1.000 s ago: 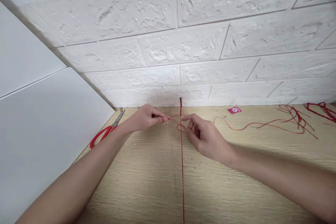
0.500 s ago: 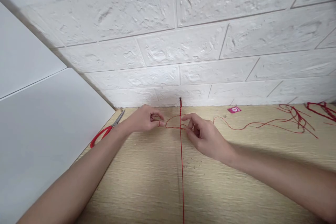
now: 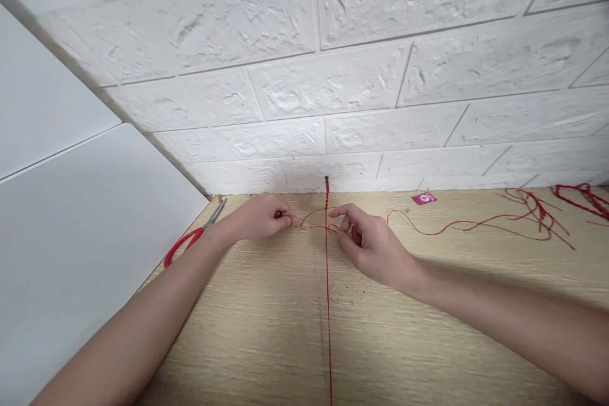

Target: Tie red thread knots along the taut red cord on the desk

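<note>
A taut red cord point(image 3: 328, 304) runs from a dark fixing low on the wall down toward me, with a short knotted length point(image 3: 327, 198) at its top. To its left, my left hand point(image 3: 264, 216) is closed in a pinch on thin red thread, with a turn of it around a finger. On the other side, my right hand point(image 3: 364, 241) has thumb and index finger curled close to a small loop of the thread, which seems held at the fingertips. Between both hands, a loose thread loop point(image 3: 309, 219) crosses the taut cord.
Red-handled scissors point(image 3: 193, 238) lie at the left, beside a white panel point(image 3: 95, 222). A small pink packet point(image 3: 424, 198) is near the brick-patterned wall point(image 3: 356, 133). Tangled red cords point(image 3: 540, 212) lie at the right on the wood-grain tabletop point(image 3: 257, 330).
My left hand's fingers have drawn closer together around the thread. The thread loop between my hands has changed shape, while my right hand stays nearly in place.
</note>
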`<state>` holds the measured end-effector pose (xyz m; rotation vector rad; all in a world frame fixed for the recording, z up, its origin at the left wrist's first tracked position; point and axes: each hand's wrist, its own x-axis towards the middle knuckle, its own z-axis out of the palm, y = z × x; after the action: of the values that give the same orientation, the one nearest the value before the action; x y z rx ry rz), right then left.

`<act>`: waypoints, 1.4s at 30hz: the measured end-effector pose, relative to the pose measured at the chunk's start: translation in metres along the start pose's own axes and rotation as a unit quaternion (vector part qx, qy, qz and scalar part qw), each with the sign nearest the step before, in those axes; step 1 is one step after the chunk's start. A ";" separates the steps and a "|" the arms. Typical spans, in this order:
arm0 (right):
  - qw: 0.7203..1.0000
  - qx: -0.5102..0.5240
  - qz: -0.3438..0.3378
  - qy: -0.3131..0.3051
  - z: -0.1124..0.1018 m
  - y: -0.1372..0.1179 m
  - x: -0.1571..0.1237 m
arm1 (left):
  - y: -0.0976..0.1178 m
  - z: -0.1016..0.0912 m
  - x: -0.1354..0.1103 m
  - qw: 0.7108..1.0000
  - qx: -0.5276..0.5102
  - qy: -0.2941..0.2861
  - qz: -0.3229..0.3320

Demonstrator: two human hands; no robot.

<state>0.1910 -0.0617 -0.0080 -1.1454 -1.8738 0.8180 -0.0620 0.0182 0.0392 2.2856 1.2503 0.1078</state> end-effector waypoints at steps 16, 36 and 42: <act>1.000 -0.001 0.003 -0.014 -0.001 -0.001 0.000 | 0.001 0.004 0.016 0.598 -0.778 0.171 -0.094; 1.000 -0.001 -0.001 -0.008 -0.002 -0.001 -0.001 | -0.016 0.010 0.007 0.905 0.184 0.330 -0.196; 1.000 0.000 0.011 -0.005 -0.003 0.000 -0.001 | -0.020 0.001 0.005 0.869 0.298 0.274 -0.285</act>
<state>0.1935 -0.0627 -0.0067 -1.1663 -1.8727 0.8383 -0.0739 0.0308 0.0274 2.3153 2.5079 0.1843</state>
